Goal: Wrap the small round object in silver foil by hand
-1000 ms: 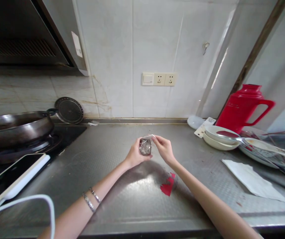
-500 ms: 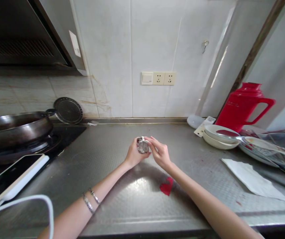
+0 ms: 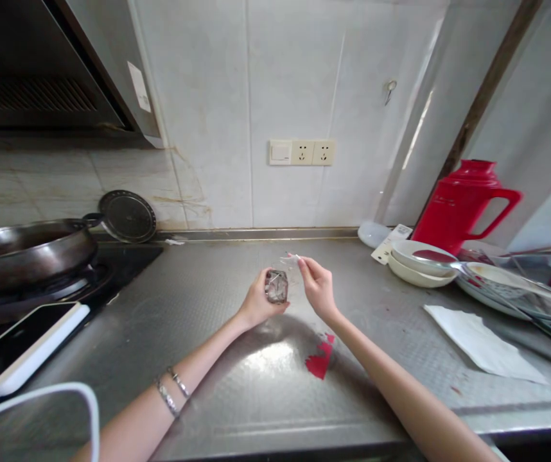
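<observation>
My left hand (image 3: 257,301) is wrapped round a small container (image 3: 277,286) with a clear, shiny top and dark markings, held above the steel counter. Just to the right and slightly farther back, my right hand (image 3: 318,287) pinches a thin, whitish see-through strip (image 3: 292,258) between thumb and fingers. A gap separates this hand from the container. What the container is, and what is inside it, I cannot make out. Nearer to me, a torn red scrap (image 3: 320,359) lies on the counter.
A pan (image 3: 29,253) sits on the hob at left, with a phone (image 3: 25,346) and white cable (image 3: 90,398) nearer. At right stand a red thermos jug (image 3: 456,208), stacked bowls (image 3: 420,268) and a plate (image 3: 487,292). White paper (image 3: 485,340) lies before them.
My right hand has moved away from the container to the right, with the thin strip now in its fingers. My left hand keeps its hold, and the container's top is more exposed.
</observation>
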`<action>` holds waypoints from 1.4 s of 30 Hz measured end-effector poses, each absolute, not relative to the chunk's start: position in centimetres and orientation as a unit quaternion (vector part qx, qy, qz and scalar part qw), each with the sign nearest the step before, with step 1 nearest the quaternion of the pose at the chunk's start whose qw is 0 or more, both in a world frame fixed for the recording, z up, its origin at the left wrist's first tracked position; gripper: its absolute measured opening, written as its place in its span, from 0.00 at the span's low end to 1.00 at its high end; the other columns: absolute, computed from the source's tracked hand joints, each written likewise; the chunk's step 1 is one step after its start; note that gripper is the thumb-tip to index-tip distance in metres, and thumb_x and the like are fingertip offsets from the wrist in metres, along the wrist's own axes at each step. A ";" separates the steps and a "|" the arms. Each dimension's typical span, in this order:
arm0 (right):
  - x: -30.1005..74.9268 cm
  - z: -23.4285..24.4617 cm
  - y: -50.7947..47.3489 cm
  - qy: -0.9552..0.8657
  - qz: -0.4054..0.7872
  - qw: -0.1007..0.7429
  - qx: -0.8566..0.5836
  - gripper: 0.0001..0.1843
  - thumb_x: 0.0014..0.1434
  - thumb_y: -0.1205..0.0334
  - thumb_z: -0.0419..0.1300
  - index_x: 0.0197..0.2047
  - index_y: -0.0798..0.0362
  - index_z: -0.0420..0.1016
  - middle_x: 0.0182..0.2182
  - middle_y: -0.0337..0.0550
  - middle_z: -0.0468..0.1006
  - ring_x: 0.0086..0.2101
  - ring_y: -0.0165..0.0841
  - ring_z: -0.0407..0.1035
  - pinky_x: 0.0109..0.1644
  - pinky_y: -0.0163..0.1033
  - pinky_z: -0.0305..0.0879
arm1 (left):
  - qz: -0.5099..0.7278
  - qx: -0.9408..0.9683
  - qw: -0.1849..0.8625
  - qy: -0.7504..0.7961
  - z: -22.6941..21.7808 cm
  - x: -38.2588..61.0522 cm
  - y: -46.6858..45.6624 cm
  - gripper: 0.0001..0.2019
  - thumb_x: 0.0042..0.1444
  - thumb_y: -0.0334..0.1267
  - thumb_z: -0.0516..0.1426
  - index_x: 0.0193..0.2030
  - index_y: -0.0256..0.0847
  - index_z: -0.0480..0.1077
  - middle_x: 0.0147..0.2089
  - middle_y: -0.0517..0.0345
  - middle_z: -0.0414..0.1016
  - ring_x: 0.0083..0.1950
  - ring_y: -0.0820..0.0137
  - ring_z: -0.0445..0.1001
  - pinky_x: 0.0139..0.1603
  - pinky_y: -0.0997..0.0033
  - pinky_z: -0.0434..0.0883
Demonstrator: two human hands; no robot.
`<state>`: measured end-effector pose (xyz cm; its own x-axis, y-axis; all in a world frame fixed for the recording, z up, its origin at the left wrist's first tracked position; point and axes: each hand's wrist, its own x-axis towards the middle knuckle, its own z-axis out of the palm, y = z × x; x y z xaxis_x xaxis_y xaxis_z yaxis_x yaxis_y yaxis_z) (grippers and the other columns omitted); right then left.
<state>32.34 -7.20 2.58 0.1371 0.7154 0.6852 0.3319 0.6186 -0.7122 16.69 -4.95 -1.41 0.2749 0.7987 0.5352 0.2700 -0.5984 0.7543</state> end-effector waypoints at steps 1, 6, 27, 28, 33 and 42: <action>32.3 2.5 -7.2 -0.679 0.129 0.605 -0.395 0.17 0.64 0.54 0.50 0.46 0.49 0.77 0.41 0.44 0.80 0.42 0.39 0.74 0.47 0.42 0.68 | 0.479 0.758 0.266 0.354 -1.5 16.8 -5.1 0.36 0.35 0.36 0.67 0.53 0.40 0.58 0.49 0.50 0.71 0.49 0.61 0.72 0.50 0.61 0.68; 32.1 1.8 -7.4 -0.829 0.038 0.465 -0.308 0.16 0.64 0.64 0.48 0.51 0.51 0.72 0.47 0.49 0.77 0.49 0.39 0.71 0.55 0.47 0.67 | 0.459 0.784 0.247 0.339 -1.8 17.0 -5.3 0.31 0.36 0.33 0.65 0.51 0.39 0.61 0.47 0.50 0.70 0.47 0.60 0.71 0.48 0.60 0.69; 30.8 2.8 -9.1 -0.836 0.033 0.483 -0.257 0.18 0.64 0.66 0.47 0.53 0.47 0.70 0.46 0.44 0.79 0.47 0.36 0.73 0.58 0.48 0.65 | 0.477 0.748 0.257 0.384 -1.7 16.2 -4.2 0.34 0.38 0.37 0.66 0.53 0.37 0.58 0.46 0.49 0.72 0.48 0.58 0.72 0.50 0.57 0.69; 31.1 2.8 -8.9 -0.805 0.040 0.520 -0.284 0.18 0.65 0.65 0.47 0.54 0.46 0.70 0.47 0.43 0.78 0.49 0.37 0.72 0.57 0.47 0.66 | 0.475 0.742 0.260 0.395 -1.5 16.3 -4.3 0.34 0.37 0.37 0.66 0.52 0.37 0.59 0.46 0.50 0.72 0.47 0.59 0.73 0.49 0.58 0.69; 33.2 2.7 -7.1 -0.750 -0.036 0.568 -0.337 0.17 0.65 0.65 0.48 0.52 0.48 0.72 0.52 0.45 0.75 0.53 0.38 0.68 0.61 0.49 0.61 | 0.465 0.725 0.288 0.418 -0.8 16.8 -5.1 0.33 0.35 0.38 0.67 0.49 0.38 0.61 0.43 0.52 0.73 0.44 0.62 0.74 0.45 0.62 0.70; 32.0 1.1 -6.8 -0.825 -0.056 0.463 -0.318 0.17 0.66 0.67 0.47 0.54 0.54 0.69 0.50 0.52 0.75 0.50 0.37 0.71 0.54 0.44 0.70 | 0.467 0.714 0.307 0.421 -0.2 17.3 -5.9 0.30 0.35 0.36 0.66 0.48 0.37 0.63 0.42 0.52 0.74 0.40 0.65 0.73 0.40 0.68 0.69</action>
